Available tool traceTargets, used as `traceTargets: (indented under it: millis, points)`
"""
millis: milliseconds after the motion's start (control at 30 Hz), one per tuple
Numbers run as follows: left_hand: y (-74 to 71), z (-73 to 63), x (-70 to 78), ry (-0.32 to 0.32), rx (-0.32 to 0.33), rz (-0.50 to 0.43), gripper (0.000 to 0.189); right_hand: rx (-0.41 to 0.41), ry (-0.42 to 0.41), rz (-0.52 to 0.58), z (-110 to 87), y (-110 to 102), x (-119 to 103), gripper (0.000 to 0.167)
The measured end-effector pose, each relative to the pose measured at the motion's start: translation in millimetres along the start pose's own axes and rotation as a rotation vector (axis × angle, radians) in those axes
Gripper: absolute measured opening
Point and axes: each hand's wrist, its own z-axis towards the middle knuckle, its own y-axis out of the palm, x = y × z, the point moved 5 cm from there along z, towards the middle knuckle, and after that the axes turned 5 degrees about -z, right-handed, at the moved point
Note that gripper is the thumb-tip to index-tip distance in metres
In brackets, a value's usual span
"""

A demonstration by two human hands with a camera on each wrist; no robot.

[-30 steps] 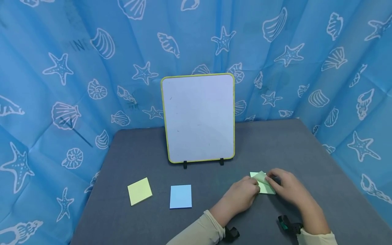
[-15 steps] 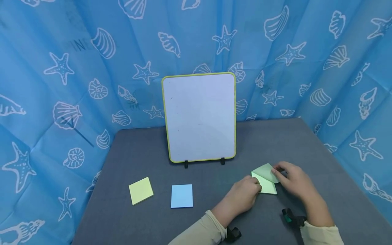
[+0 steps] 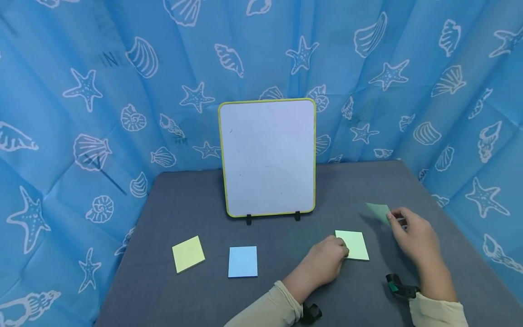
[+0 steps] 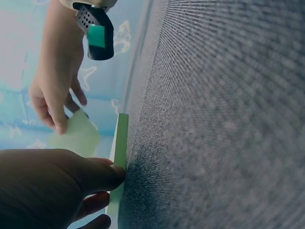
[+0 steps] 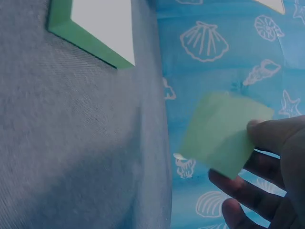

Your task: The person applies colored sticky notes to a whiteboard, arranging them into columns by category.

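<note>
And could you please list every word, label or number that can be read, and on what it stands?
"IN": on the curtain, left; the mark just after it is too faint to read.
Board: small specks, no readable text.
Yellow pad, blue pad, green pad, sheet: none visible.

Surroundings, blue and grey

I face a blue curtain (image 3: 265, 72), hung in folds behind the worktop (image 3: 171, 299) and along both sides, printed with white shells (image 3: 93, 152) and starfish (image 3: 302, 55). Worktop: dark grey, fine ribbed texture, far corners rounded. Light: soft; I note blurred shadows (image 5: 90, 191) toward my right.
</note>
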Motion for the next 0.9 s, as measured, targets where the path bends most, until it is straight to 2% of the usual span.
traceTargets:
  millis: [133, 300, 367, 500, 667, 900]
  points:
    - [2.9, -0.2, -2.3, 0.013, -0.025, -0.029, 0.020, 0.036, 0.031, -0.034, -0.4, -4, 4, 0.027]
    - [5.9, -2.0, -9.2, 0.060, -0.094, -0.135, 0.009, 0.053, 0.031, -0.052, -3.8, -3, 1, 0.026]
    - [3.9, -3.5, -12.9, 0.073, -0.096, -0.166, 0.011, 0.068, 0.020, -0.039, -4.2, -3, -2, 0.025]
    - [-8.0, -7.2, -21.9, 0.063, -0.042, -0.186, 0.019, 0.107, -0.023, -0.008, -3.1, -1, -12, 0.023]
    - [-34.0, -17.5, -39.1, -0.006, 0.044, -0.207, 0.024, 0.149, -0.071, 0.047, 0.1, 1, -25, 0.018]
    - [-65.1, -37.0, -78.6, -0.142, 0.155, -0.244, 0.026, 0.283, -0.192, 0.119, 6.7, 3, -53, 0.009]
